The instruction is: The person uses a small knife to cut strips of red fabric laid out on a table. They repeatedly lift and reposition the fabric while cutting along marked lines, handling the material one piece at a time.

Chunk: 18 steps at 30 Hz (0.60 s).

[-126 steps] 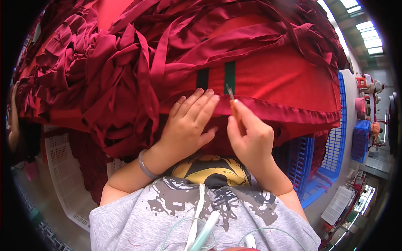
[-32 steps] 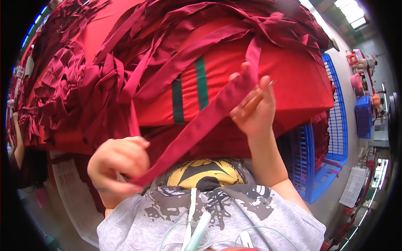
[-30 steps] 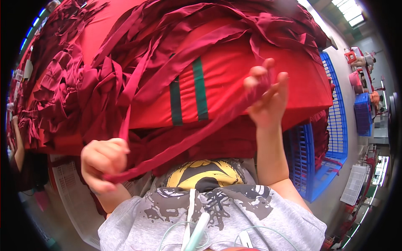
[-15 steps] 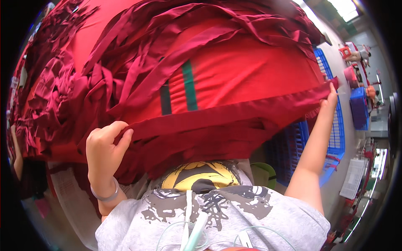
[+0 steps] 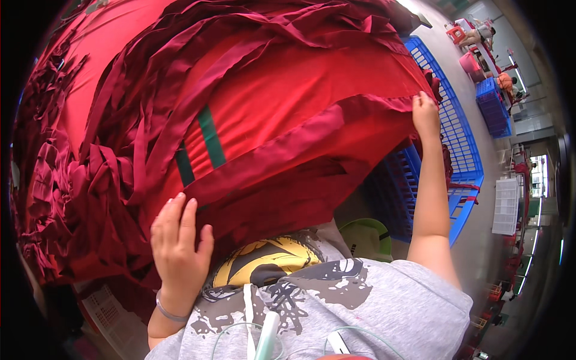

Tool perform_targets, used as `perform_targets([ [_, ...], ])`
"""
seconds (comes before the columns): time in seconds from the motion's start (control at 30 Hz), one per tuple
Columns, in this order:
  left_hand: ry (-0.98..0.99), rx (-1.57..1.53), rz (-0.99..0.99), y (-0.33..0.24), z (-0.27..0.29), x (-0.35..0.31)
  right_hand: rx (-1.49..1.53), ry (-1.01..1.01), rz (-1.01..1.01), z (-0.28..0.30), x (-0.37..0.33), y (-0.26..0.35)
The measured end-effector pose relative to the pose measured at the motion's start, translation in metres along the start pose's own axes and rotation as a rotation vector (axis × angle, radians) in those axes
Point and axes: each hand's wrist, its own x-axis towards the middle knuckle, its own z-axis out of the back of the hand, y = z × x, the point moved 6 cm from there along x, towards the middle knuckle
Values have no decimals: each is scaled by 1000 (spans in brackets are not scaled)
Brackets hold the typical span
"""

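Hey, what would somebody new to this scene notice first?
Probably the mass of tangled dark red strips heaped over the left and far side of the bright red surface. Next, one long strip along the near edge, with the left hand open by its left end and the right hand at its right. The blue basket stands out on the right.

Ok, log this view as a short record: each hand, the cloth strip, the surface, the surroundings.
Left hand: open, fingers extended at the strip's near left end
Right hand: gripping the strip's far right end
Dark red strip: stretched slantwise along the near edge of the surface
Red surface: crossed by a green band and a darker band
Surroundings: loose strips heaped left; blue basket right
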Motion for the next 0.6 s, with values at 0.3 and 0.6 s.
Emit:
perform_targets([
  [0.3, 59, 86, -11, 29, -12, -5, -38, 255, -192, -9, 5, -10],
  [0.6, -307, 11, -42, 10, 9, 4, 962, 497, 101, 80, -117, 205],
])
